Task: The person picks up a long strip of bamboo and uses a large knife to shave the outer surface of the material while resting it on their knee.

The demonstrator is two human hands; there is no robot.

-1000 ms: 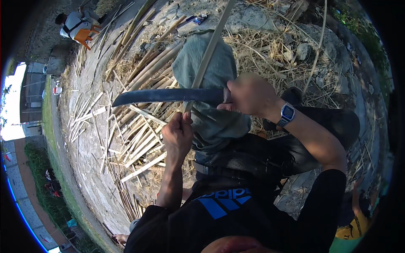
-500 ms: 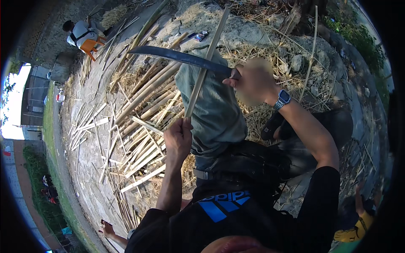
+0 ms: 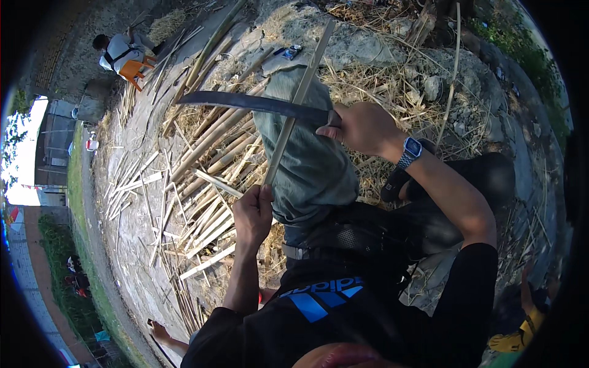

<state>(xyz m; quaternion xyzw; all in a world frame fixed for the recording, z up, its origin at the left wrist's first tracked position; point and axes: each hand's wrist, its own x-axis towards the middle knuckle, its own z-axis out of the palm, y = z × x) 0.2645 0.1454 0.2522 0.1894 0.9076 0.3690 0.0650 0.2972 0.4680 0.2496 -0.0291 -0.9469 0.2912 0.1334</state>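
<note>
My left hand point(image 3: 253, 214) is closed around the near end of a long, narrow bamboo strip point(image 3: 282, 140). The strip slants up and away to the right, in front of my grey-green covered leg point(image 3: 313, 165). In my right hand point(image 3: 367, 127) is the handle of a machete point(image 3: 245, 102), mostly hidden by the fingers. Its dark, slightly curved blade points left and crosses the strip, above its middle; whether the edge bites into it I cannot tell.
Split bamboo pieces point(image 3: 211, 230) and poles point(image 3: 205, 144) lie heaped at my left. Shavings point(image 3: 362, 86) cover the ground ahead beside a rock point(image 3: 432, 89). A person point(image 3: 119, 52) sits on an orange chair point(image 3: 136, 69) at the far left; another person's hand point(image 3: 161, 333) shows at lower left.
The machete and my right hand have moved down toward me along the strip, the blade tip shifting left. My left hand has come slightly nearer, still holding the strip.
</note>
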